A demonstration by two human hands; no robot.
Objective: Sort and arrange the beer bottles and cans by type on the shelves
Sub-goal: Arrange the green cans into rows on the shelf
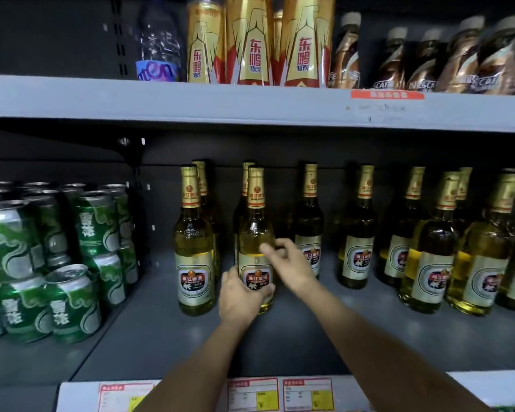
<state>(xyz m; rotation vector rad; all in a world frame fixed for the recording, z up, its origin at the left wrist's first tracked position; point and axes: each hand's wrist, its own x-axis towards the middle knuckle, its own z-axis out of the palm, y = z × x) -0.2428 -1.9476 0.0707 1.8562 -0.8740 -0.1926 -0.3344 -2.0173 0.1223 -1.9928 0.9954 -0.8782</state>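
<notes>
At the centre of the frame, a beer bottle [255,242] stands on the shelf [309,337]. The left hand [241,295] grips its label; the right hand's [289,263] fingers [269,251] curl loosely at its shoulder. Green cans [69,301] are stacked at left.

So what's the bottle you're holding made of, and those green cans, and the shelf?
The held bottle looks like clear glossy glass: golden liquid shows through, and light glints on it. Its neck wrap seems to be gold foil, its label paper. The green cans look like thin metal, with shiny silver tops and pull tabs. The shelf appears to be grey painted metal with a dull matte finish, though that is less certain.
</notes>
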